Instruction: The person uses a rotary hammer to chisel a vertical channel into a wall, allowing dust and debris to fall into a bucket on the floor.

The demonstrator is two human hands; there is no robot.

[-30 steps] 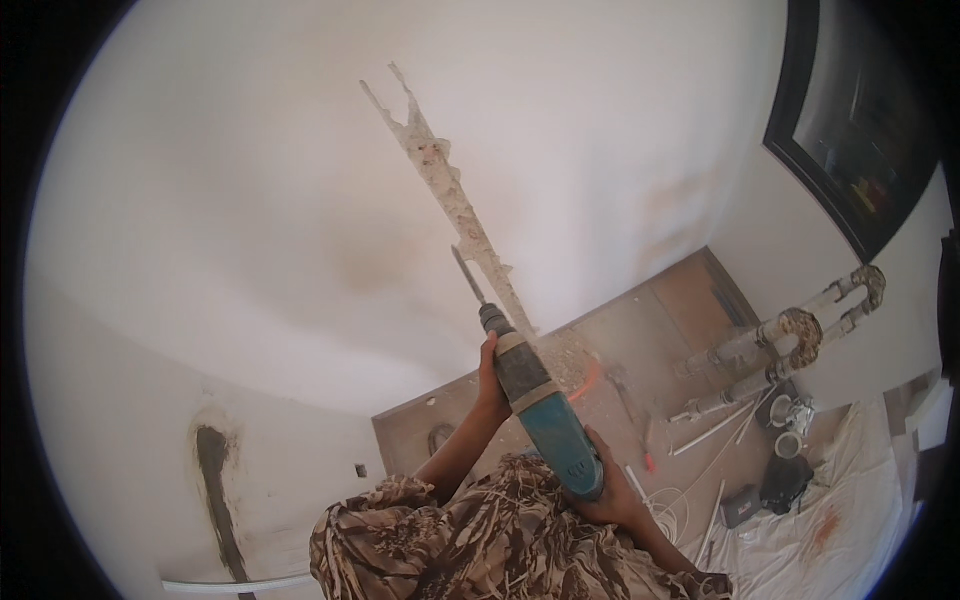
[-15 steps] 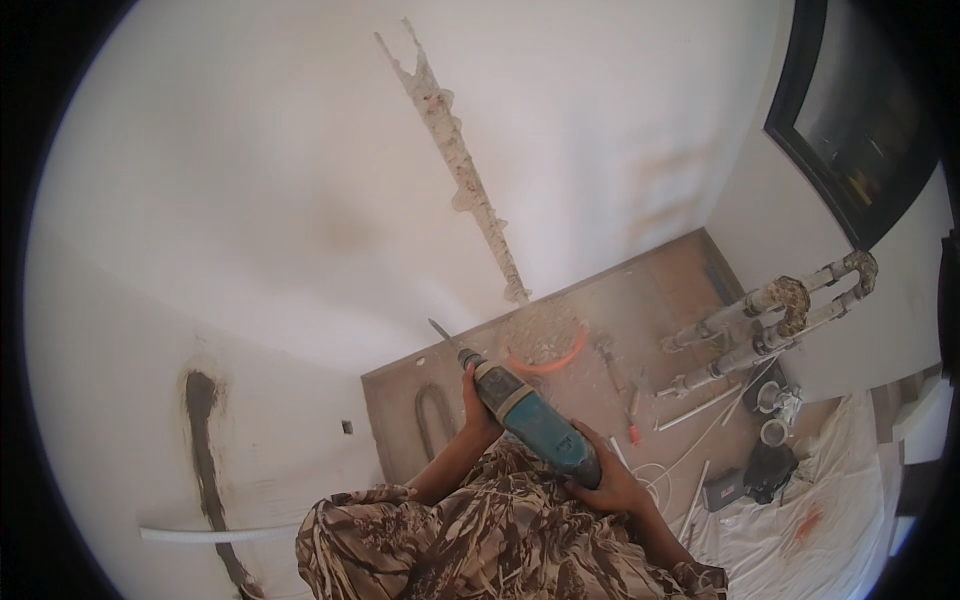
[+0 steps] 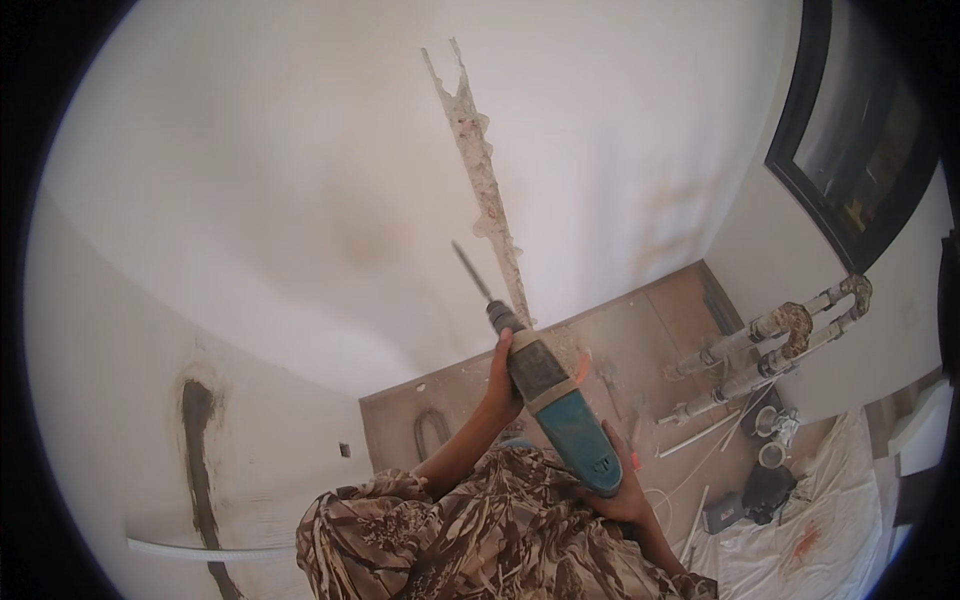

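A teal and black rotary hammer (image 3: 572,420) points up and slightly left, with a long thin bit (image 3: 471,270) in its chuck. My left hand (image 3: 508,375) is wrapped round its front part just behind the chuck. At the rear end, my right hand (image 3: 628,490) grips the tool; most of those fingers are hidden by the body. Beyond the bit, a rough groove (image 3: 482,185) is cut into the white wall (image 3: 300,200), forked at its top. The bit's tip appears to the left of the groove, and I see no contact with the wall.
Pipes (image 3: 755,370) with elbows stand at the right, below a dark-framed window (image 3: 850,140). Dusty brown floor (image 3: 650,345) holds rubble and an orange piece (image 3: 584,366). Plastic sheeting (image 3: 835,510) lies lower right, beside a dark box (image 3: 724,514). A second dark channel (image 3: 198,450) runs down the left wall.
The rotary hammer has risen and moved right, its bit now higher and steeper. Both hands have gone with it and kept their grip. The view has shifted slightly.
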